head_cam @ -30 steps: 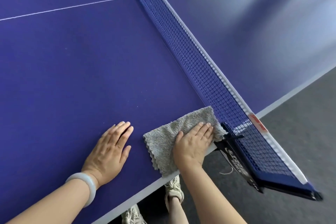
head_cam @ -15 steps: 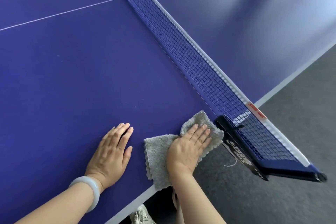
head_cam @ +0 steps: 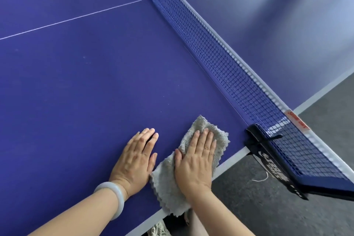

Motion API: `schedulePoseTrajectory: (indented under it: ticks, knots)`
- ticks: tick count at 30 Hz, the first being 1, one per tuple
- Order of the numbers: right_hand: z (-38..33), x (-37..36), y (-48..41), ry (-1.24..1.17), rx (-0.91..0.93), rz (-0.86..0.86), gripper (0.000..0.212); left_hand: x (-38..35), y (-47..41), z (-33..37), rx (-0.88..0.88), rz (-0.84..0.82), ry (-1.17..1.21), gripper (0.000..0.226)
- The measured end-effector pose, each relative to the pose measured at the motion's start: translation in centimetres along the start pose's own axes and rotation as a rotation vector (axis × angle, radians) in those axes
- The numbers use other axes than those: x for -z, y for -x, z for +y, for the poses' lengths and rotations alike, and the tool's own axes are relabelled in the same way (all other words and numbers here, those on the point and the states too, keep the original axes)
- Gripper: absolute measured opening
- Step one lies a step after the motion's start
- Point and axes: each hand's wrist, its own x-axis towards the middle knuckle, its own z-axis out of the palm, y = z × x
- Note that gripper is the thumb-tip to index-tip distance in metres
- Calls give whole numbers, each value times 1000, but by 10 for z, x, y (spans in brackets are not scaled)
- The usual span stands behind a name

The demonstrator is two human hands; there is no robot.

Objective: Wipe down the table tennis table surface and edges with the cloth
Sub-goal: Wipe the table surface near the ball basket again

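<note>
A grey fluffy cloth (head_cam: 168, 188) lies on the blue table tennis table (head_cam: 86, 86), close to its white near edge (head_cam: 232, 159). My right hand (head_cam: 195, 163) presses flat on the cloth with straight fingers, and its thumb touches the cloth's left fold. Just to the left, my left hand (head_cam: 136, 159) rests flat on the bare table top, with a pale bangle on the wrist. The cloth's near corner hangs slightly over the table edge.
The blue net (head_cam: 226, 53) runs diagonally from the top centre to the lower right. Its black clamp post (head_cam: 268, 151) grips the table edge right of the cloth. Dark grey floor (head_cam: 287, 212) lies beyond the edge. A shoe (head_cam: 159, 230) shows below the table.
My right hand has slid the cloth leftward along the edge, away from the net clamp and close beside my left hand. The cloth now lies more bunched and lengthwise.
</note>
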Motion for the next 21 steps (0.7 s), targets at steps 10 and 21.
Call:
schedulePoseTrajectory:
  ticks: [10, 21]
  knots:
    - [22, 30, -110, 70, -160, -20, 75, 0, 0, 1, -4, 22, -53, 54]
    - [3, 44, -149, 31, 76, -29, 64, 30, -3, -70, 384, 251, 59, 55]
